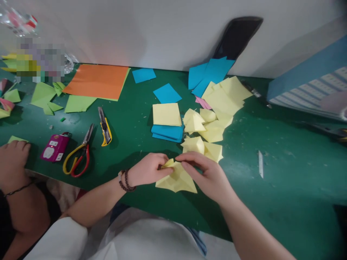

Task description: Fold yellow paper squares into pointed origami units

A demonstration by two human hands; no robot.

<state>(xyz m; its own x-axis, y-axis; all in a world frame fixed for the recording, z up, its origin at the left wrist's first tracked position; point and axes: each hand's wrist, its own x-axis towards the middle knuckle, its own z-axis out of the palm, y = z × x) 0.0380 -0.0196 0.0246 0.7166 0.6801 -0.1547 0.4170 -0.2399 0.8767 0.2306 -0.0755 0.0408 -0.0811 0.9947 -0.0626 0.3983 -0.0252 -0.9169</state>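
A pale yellow sheet of paper (180, 180), partly folded, is between my two hands just above the green table. My left hand (148, 168), with dark beads round its wrist, pinches the folded upper left corner. At the top edge, the thumb and fingers of my right hand (207, 173) close on the same paper; their tips partly hide the fold. Right beyond my hands lie several folded yellow paper pieces (193, 121). A stack of yellow squares (166, 114) rests on blue squares (166, 133) behind my left hand.
Scissors (81, 155), a yellow utility knife (105, 128) and a purple socket adapter (55, 147) lie left, near another person's hand (13, 162). Orange paper (99, 81) and blue sheets (214, 76) lie along the wall. A blade (260, 164) lies right, near a blue desk calendar (311, 81).
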